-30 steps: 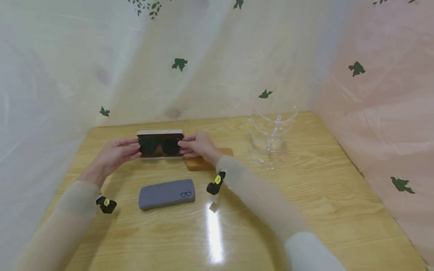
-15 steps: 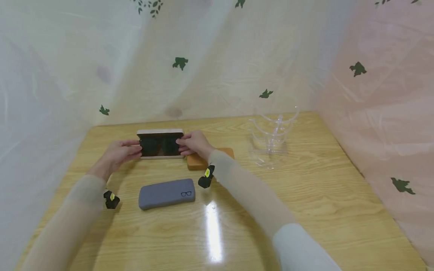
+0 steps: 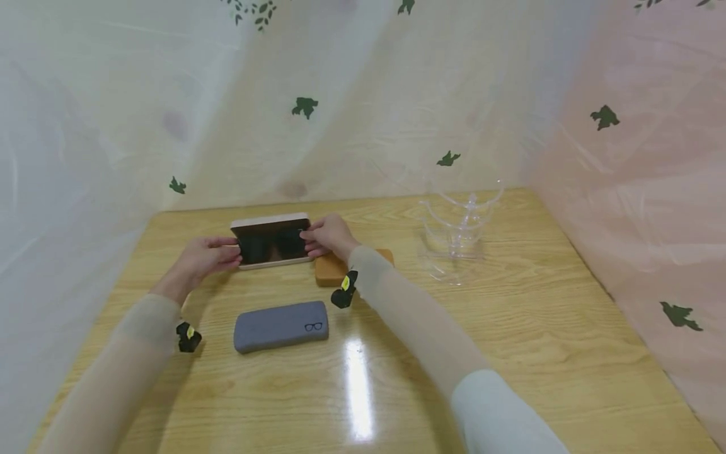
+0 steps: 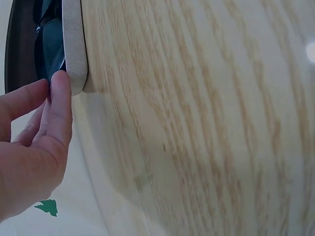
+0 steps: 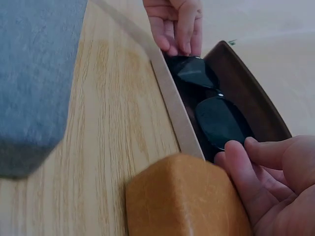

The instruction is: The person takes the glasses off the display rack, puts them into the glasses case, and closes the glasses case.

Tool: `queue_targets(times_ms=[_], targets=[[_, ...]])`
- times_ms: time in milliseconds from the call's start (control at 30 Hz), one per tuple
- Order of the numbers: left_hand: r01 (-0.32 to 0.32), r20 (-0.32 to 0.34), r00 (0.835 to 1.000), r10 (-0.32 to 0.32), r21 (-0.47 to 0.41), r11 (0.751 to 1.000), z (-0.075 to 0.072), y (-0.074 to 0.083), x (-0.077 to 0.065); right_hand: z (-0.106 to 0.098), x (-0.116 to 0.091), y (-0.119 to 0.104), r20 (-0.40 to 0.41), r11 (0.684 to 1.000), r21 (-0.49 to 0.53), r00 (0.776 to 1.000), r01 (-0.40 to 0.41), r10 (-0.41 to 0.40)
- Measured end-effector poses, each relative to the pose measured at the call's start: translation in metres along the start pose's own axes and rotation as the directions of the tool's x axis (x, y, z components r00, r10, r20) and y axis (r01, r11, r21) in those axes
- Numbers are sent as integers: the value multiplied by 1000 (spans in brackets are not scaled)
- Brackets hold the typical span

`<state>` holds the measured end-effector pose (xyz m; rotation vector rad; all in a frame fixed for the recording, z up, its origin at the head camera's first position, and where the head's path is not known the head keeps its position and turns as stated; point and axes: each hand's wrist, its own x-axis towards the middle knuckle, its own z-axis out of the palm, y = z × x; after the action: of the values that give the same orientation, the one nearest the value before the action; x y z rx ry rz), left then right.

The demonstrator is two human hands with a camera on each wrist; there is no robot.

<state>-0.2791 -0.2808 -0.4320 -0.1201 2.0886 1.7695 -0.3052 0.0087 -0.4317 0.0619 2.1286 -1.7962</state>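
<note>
A dark-lensed pair of sunglasses lies in the raised-lid glasses case, which has a pale outside and a dark brown lining. My left hand pinches the left end of the sunglasses between thumb and fingers, right at the case's corner. At the other end, my right hand pinches the frame beside the lens with thumb and forefinger. The right wrist view shows both lenses below the rim, facing up, with the lid leaning back behind them.
An orange-brown leather-look case stands beside the right hand, partly under its wrist. Nearer the front lies a closed grey-blue glasses case with a glasses drawing. A clear tiered display stand is at the back right of the wooden table.
Both hands have lowered the sunglasses deeper into the case, from in front of its lid to below the rim. The case has turned slightly, its right end shifting back.
</note>
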Motion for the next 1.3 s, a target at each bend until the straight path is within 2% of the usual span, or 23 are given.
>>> queue_targets(times_ms=[233,667,900,1067,1133,1300], targets=[[0,-10,1000,0,5,1000,1,1,1,-3,-1,-1,-55,1000,-9,998,-4,4],[14,-7,1000,-14,36,999,1,10,-5,-20,-4,-10,-9,1000,13,1000,-7,7],[54,24,998,-55,61,997,-5,18,-9,-22,-3,-19,41,1000,25,999,-18,17],[78,44,996,-83,103,992,-9,20,-9,-18,-2,-19,135,998,36,989,-58,52],[80,47,995,-85,106,991,-7,21,-7,-18,0,-18,174,997,38,983,-64,57],[72,72,994,-79,88,993,2,20,1,-20,2,-12,188,995,43,979,-89,79]])
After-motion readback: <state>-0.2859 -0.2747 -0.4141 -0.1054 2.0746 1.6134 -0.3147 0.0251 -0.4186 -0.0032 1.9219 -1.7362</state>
